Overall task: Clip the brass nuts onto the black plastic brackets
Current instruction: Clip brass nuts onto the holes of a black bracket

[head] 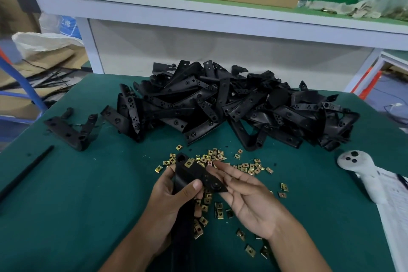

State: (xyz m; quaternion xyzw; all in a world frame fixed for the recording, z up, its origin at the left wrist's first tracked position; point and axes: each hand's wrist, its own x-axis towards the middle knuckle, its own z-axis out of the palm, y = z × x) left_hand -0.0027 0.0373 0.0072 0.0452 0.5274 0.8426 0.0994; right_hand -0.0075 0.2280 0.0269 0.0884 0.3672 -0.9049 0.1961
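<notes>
In the lower centre of the frame the left hand [174,192] grips a black bracket [194,174], thumb curled over its face and fingers wrapped behind, so that hand is clamped on the part. One brass nut [189,162] already sits clipped on the bracket's upper edge, just below its round hole. The right hand [245,194] lies palm-up with its fingers fairly straight, the fingertips touching the bracket's right side near a second hole; whether it pinches a nut there I cannot tell. Loose nuts [245,166] are scattered on the green mat [88,194] above and below the hands, many of them, so supply is not the limit. Across the middle of the frame lies a large pile of brackets [220,104], and none that I can make out shows brass, so they look undone. A single bracket [68,130] lies apart at centre left; whether it is finished I cannot tell. Judging from this, the work is at an early stage: one nut is on the held bracket, perhaps one more is due, and almost the whole pile is left.
</notes>
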